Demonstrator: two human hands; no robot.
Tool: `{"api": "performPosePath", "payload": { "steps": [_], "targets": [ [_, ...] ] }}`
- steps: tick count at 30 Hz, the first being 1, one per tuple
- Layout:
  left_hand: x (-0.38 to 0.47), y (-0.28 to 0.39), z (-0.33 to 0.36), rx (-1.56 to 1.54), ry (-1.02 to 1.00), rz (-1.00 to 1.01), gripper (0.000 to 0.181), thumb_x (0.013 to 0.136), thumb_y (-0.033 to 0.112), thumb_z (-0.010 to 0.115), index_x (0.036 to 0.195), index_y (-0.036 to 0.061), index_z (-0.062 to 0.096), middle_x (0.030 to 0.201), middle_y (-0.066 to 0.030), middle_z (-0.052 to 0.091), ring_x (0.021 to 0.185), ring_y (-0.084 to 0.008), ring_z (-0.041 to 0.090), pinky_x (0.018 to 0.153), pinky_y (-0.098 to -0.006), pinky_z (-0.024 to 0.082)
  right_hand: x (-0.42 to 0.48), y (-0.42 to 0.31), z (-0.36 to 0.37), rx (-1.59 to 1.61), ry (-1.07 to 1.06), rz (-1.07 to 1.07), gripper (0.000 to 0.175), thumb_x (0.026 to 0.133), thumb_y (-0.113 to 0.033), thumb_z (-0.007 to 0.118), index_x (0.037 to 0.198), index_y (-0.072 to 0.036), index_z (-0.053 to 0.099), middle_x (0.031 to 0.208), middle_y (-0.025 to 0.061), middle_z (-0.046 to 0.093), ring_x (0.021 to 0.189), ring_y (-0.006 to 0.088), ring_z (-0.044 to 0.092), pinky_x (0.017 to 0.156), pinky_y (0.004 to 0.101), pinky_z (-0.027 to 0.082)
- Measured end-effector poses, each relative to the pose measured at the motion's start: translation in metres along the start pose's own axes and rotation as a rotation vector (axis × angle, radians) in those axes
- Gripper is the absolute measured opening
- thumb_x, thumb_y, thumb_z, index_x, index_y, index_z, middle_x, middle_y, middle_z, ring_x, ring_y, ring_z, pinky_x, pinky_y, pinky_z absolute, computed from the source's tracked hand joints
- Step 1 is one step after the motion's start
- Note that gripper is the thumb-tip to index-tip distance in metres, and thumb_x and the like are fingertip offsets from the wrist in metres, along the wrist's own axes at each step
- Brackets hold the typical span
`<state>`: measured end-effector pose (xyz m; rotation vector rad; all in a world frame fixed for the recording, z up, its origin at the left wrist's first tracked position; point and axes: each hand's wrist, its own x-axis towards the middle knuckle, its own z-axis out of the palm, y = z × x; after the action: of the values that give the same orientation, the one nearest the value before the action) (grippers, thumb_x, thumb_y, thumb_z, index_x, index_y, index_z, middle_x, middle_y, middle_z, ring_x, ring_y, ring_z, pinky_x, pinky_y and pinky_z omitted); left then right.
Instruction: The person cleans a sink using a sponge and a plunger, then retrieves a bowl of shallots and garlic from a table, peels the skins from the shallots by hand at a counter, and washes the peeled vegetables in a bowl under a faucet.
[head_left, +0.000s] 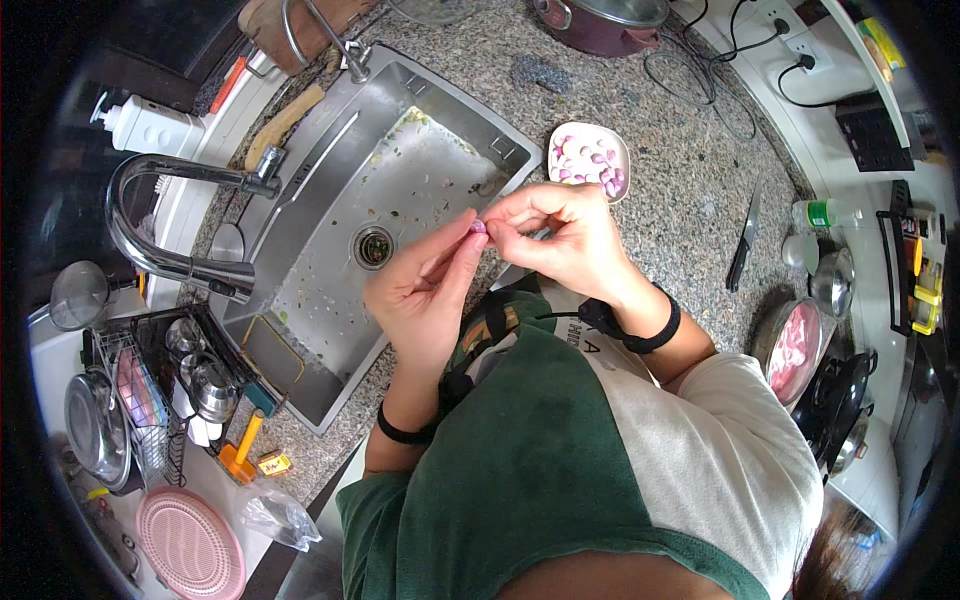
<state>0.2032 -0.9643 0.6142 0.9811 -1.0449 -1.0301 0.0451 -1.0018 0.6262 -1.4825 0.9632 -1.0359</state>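
Between the thumb and forefinger of my left hand (427, 285) is a small purple shallot (478, 226). The fingertips of my right hand (559, 232) are pinched together at its right side; whether they grip the shallot or a bit of its skin is too small to tell. Both hands are above the near right edge of the steel sink (420, 187). Just beyond my right hand, a small white dish (625, 161) on the granite counter holds several shallots (587, 152), purple and whitish. Scraps of peel and green bits lie scattered in the sink around its drain (373, 247).
A knife (745, 240) lies on the counter (675, 195) at the right, near a bowl of raw meat (793, 349). A chrome faucet (180, 169) arches over the sink's left side. A dish rack (154, 405) and pink basket lid (191, 544) are lower left. A maroon pot (600, 30) stands behind.
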Motion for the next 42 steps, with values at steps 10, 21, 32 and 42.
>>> {"api": "performPosePath", "payload": {
  "steps": [10, 21, 32, 42],
  "targets": [
    [0.004, -0.01, -0.013, -0.217, 0.016, -0.206, 0.029, 0.083, -0.008, 0.065, 0.111, -0.0042, 0.061, 0.108, -0.0196, 0.066, 0.095, -0.0197, 0.066, 0.084, -0.0296, 0.055, 0.002, 0.007, 0.004, 0.353, -0.028, 0.195, 0.014, 0.084, -0.003, 0.066, 0.096, 0.005, 0.067, 0.084, 0.0044, 0.069, 0.077, 0.0067, 0.063, 0.072, 0.0212, 0.052],
    [0.006, -0.011, -0.017, -0.225, 0.02, -0.231, 0.027, 0.083, -0.007, 0.065, 0.11, -0.004, 0.062, 0.108, -0.0184, 0.066, 0.096, -0.0196, 0.066, 0.085, -0.0298, 0.055, 0.003, 0.011, 0.003, 0.295, -0.073, 0.117, 0.013, 0.087, 0.0, 0.063, 0.099, 0.004, 0.066, 0.089, 0.0084, 0.07, 0.081, 0.0085, 0.065, 0.075, 0.0226, 0.053],
    [0.008, -0.011, -0.016, -0.416, -0.022, -0.346, 0.028, 0.087, -0.004, 0.061, 0.115, -0.0023, 0.06, 0.112, -0.0175, 0.065, 0.098, -0.0212, 0.066, 0.085, -0.0339, 0.057, 0.0, 0.004, 0.001, 0.353, -0.006, 0.116, 0.016, 0.085, 0.0, 0.065, 0.1, 0.005, 0.066, 0.091, 0.0089, 0.07, 0.084, 0.0116, 0.067, 0.075, 0.024, 0.054],
    [0.004, -0.012, -0.004, -0.127, -0.025, -0.144, 0.027, 0.084, -0.009, 0.063, 0.11, -0.0057, 0.063, 0.108, -0.0161, 0.067, 0.096, -0.0159, 0.066, 0.085, -0.0258, 0.053, 0.0, -0.001, -0.001, -0.03, 0.056, -0.021, 0.014, 0.081, -0.003, 0.069, 0.094, 0.001, 0.071, 0.083, 0.0099, 0.072, 0.079, 0.0109, 0.068, 0.071, 0.0237, 0.055]
  ]
}}
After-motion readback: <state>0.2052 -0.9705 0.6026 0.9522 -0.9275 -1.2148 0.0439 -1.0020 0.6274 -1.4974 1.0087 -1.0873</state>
